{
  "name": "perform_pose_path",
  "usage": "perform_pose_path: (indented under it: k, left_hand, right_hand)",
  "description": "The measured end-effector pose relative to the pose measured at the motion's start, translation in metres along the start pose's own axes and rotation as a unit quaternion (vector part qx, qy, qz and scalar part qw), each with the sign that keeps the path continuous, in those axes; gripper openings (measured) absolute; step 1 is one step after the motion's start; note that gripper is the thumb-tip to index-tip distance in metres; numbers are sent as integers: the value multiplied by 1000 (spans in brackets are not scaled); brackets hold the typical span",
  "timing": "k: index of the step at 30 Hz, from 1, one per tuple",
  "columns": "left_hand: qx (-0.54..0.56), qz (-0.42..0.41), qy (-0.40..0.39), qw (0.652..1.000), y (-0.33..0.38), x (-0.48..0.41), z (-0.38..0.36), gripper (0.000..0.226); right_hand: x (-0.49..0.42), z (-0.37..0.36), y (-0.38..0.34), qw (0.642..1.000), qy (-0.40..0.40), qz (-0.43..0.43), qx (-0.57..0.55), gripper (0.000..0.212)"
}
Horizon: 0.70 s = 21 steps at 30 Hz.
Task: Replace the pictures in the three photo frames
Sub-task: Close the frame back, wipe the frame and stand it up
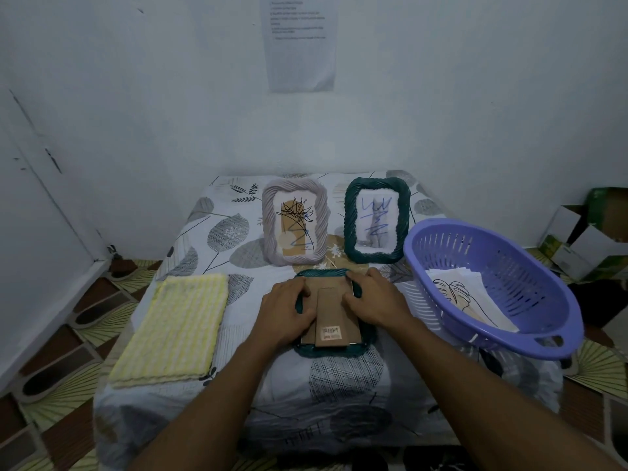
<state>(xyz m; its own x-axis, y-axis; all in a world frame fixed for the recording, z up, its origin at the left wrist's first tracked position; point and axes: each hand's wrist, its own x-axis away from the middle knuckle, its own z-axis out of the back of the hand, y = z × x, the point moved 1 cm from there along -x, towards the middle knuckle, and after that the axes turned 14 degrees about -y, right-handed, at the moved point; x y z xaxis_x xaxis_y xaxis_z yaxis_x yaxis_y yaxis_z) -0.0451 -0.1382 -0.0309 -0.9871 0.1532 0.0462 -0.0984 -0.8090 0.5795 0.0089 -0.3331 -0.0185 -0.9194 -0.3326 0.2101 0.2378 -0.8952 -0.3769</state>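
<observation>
Cardboard back (334, 289) of a teal frame (326, 352) faces up at lower centre of the surface (221, 232); the frame lies face down. The left hand (289, 309) and right hand (375, 299) rest on the back's two sides, fingers laid flat, pressing, gripping nothing. Likely step: freeing the back to swap this picture, so next its fastenings must be loosened and the board lifted. Its barcode sticker (330, 332) is too blurred to read. At right, a basket (530, 283) holds loose pictures (465, 294). Behind stand a grey frame (270, 226) and a second teal frame (350, 226), their pictures scribbled over. The wall sheet (300, 42) is illegible
</observation>
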Motion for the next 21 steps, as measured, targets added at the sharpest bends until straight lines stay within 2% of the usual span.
perform_pose_path:
  k: [2,7,10,15,18,21]
  left_hand:
    - [2,-2,0,1000,-1,1,-1,41]
    - [12,-10,-8,1000,-3,2,-1,23]
    - [3,-16,0,1000,-6,10,-2,29]
    - [11,-29,55,998,-11,46,-11,17]
    - [2,-33,54,998,-10,62,-19,26]
    - [-41,-47,30,998,-3,71,-22,50]
  right_hand:
    - [-2,1,2,1000,12,14,-6,52]
    - [-1,1,6,999,13,35,-3,52]
    - [13,1,7,996,29,45,-69,55]
    - [56,-16,16,991,73,61,-94,27]
    - [79,-30,18,990,83,67,-86,17]
    - [96,-40,15,989,113,53,-78,24]
